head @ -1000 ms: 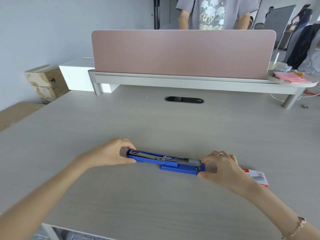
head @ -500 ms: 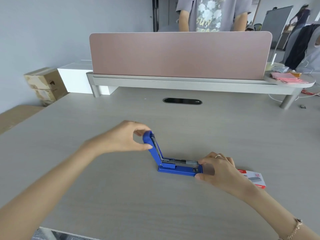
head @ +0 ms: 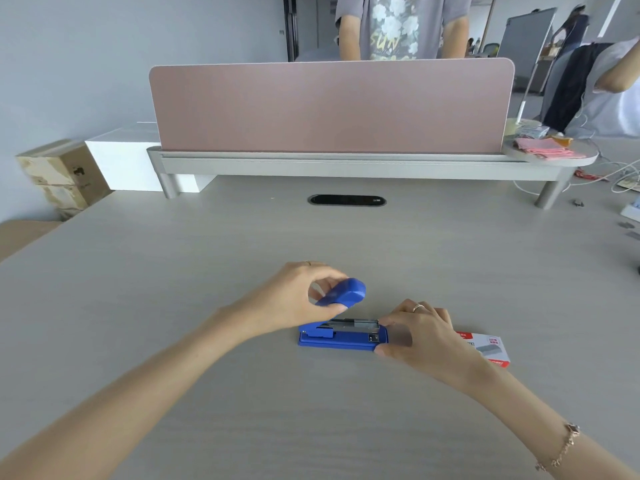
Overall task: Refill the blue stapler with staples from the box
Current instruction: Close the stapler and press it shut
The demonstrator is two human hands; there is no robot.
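Note:
The blue stapler lies on the grey desk near me, its base flat and its metal staple channel showing. Its blue top cover is swung up and over the channel, pinched between the thumb and fingers of my left hand. My right hand grips the right end of the base. The white and red staple box lies flat on the desk just behind my right hand, partly hidden by it. Whether staples sit in the channel I cannot tell.
A pink divider panel on a grey shelf crosses the far desk, with a person standing behind it. A black cable slot sits mid-desk. Cardboard boxes stand far left; pink papers and cables lie far right.
My left hand has swung the stapler's cover from lying flat out to the left, up through upright, and over toward the base. My right hand has stayed on the base's right end.

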